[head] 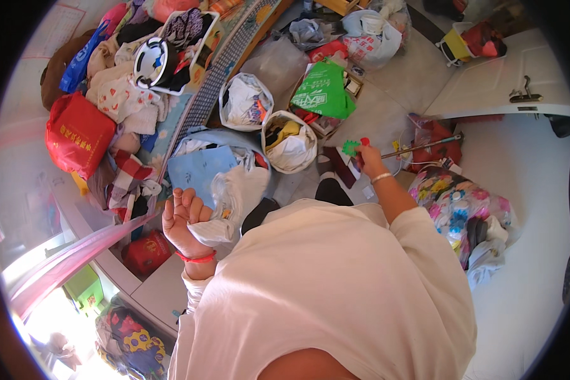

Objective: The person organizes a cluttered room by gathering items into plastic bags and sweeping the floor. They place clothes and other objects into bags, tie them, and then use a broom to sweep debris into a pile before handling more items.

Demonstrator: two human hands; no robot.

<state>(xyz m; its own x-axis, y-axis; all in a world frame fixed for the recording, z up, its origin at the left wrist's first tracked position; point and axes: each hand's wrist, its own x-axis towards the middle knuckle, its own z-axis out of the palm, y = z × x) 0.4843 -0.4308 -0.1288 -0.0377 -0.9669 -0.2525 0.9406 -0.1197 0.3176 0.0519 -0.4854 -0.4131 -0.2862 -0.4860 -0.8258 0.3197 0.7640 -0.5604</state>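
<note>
My left hand, with a red string at the wrist, is raised palm up with its fingers partly curled, beside a white cloth on a blue fabric bin. Nothing plainly sits in its grasp. On the right, my right hand, wearing a bracelet, is closed around small plastic pieces, one green and one red. Below it a dark red, flat-sided object stands near my foot. Two round white fabric bins, one holding a white bag, the other yellow and white cloths, stand ahead.
A bed on the left bears heaped clothes, a red bag and a white-rimmed basket. A green bag lies on a box ahead. On the right are a stick, a flowered bag and a white door.
</note>
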